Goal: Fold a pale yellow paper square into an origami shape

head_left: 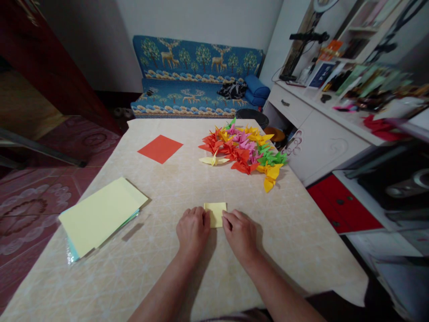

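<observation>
A small folded square of yellow paper lies on the table between my hands. My left hand has its fingers curled and pressed at the paper's left edge. On the opposite edge, my right hand pinches the paper between thumb and fingers. Beyond them, a single pale yellow paper crane sits beside a heap of folded paper cranes in red, pink, orange, yellow and green. The undersides of my fingers are hidden.
A flat red paper square lies at the back left of the cloth-covered table. Nearer on the left is a stack of pale yellow sheets over a clear wrapper. A patterned sofa stands behind; a cluttered white cabinet is on the right.
</observation>
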`<action>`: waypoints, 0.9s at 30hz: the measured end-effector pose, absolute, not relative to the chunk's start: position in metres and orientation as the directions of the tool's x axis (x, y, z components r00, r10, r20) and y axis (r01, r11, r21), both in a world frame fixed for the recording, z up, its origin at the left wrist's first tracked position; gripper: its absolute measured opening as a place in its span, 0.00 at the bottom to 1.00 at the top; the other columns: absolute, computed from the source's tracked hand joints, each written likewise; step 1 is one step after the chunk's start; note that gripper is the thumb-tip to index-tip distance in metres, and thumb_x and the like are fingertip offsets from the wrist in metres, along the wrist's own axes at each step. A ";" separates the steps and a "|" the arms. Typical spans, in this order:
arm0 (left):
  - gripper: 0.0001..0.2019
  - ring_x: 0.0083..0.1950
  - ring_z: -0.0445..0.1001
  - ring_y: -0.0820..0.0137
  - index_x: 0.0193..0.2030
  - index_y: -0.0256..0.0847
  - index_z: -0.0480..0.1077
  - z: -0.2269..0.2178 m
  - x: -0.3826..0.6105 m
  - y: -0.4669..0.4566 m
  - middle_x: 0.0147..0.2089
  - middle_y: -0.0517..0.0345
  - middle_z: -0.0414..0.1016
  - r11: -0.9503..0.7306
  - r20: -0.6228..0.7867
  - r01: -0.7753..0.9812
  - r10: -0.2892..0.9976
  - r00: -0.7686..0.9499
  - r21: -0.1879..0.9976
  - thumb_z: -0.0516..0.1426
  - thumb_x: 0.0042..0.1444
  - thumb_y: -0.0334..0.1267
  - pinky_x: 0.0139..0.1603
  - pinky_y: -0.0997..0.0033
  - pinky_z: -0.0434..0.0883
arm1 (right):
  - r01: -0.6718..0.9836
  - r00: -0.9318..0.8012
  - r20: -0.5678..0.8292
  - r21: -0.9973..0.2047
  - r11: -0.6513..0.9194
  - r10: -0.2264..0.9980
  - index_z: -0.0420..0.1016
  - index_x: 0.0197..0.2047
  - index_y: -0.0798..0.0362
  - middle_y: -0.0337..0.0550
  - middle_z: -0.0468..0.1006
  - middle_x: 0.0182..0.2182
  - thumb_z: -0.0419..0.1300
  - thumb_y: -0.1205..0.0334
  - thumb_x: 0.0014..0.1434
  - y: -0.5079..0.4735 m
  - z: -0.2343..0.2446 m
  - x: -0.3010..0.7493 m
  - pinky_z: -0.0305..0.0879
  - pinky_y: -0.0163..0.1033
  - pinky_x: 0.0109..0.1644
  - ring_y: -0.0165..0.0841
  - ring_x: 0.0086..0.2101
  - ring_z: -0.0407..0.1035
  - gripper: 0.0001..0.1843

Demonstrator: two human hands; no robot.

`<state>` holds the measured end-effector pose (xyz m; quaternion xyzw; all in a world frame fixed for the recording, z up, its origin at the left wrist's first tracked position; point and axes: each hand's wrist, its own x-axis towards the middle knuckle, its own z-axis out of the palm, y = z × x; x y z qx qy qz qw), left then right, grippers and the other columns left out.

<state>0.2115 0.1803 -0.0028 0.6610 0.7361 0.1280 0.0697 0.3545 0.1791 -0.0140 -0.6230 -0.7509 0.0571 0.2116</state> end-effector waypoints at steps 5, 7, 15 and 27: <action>0.13 0.39 0.69 0.64 0.32 0.41 0.68 -0.001 0.211 0.179 0.34 0.52 0.74 0.084 0.049 0.953 0.994 -0.102 0.291 0.46 0.60 0.40 0.31 0.70 0.57 | 0.895 -0.160 0.241 -0.373 0.243 0.957 0.75 0.42 0.47 0.40 0.74 0.29 0.53 0.64 0.59 0.179 -0.015 0.357 0.55 0.32 0.32 0.30 0.31 0.68 0.11; 0.13 0.39 0.69 0.64 0.32 0.41 0.68 -0.001 0.211 0.179 0.34 0.52 0.73 0.077 0.055 0.951 0.994 -0.098 0.301 0.46 0.60 0.40 0.31 0.70 0.57 | 0.890 -0.171 0.242 -0.378 0.255 0.955 0.75 0.43 0.47 0.40 0.75 0.30 0.53 0.63 0.60 0.179 -0.015 0.358 0.55 0.32 0.32 0.30 0.31 0.68 0.12; 0.12 0.37 0.68 0.65 0.30 0.41 0.66 -0.004 0.211 0.179 0.33 0.54 0.73 0.091 0.083 0.948 0.989 -0.121 0.303 0.46 0.60 0.41 0.30 0.70 0.55 | 0.901 -0.155 0.225 -0.368 0.231 0.962 0.74 0.41 0.47 0.40 0.75 0.31 0.52 0.63 0.60 0.177 -0.015 0.356 0.55 0.33 0.32 0.30 0.32 0.68 0.11; 0.12 0.34 0.70 0.65 0.47 0.42 0.61 -0.008 0.210 0.178 0.34 0.54 0.72 0.182 0.052 0.912 0.975 -0.216 0.367 0.48 0.59 0.44 0.28 0.71 0.54 | 0.913 -0.249 0.112 -0.306 0.272 0.962 0.70 0.33 0.50 0.39 0.73 0.36 0.67 0.64 0.45 0.229 0.008 0.352 0.56 0.34 0.35 0.31 0.35 0.67 0.11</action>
